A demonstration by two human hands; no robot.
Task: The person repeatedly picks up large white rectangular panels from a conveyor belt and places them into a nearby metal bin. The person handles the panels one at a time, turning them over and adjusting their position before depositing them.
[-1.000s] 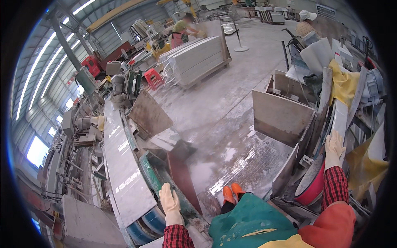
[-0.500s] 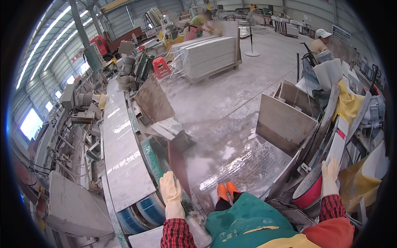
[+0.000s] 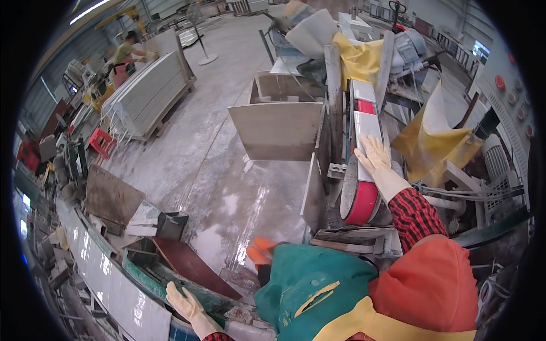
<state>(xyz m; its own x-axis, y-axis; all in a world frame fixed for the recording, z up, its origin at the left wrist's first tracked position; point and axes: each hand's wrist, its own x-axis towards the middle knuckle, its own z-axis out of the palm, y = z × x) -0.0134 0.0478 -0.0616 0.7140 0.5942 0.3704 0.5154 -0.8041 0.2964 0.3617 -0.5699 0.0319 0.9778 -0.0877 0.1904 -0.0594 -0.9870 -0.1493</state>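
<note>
Holding gloved hands (image 3: 187, 307) apart, right one (image 3: 377, 159) on white slab (image 3: 365, 121)

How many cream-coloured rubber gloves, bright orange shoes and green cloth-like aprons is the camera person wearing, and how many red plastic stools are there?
Cream-coloured rubber gloves: 2
Bright orange shoes: 2
Green cloth-like apron: 1
Red plastic stool: 1
Total: 6

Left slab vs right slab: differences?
The left slab is broad, the right slab narrow. The left slab lies on a blue belt, the right slab on a red belt. The right hand is over the right slab; the left hand is off the left slab. Both are pale.
</note>
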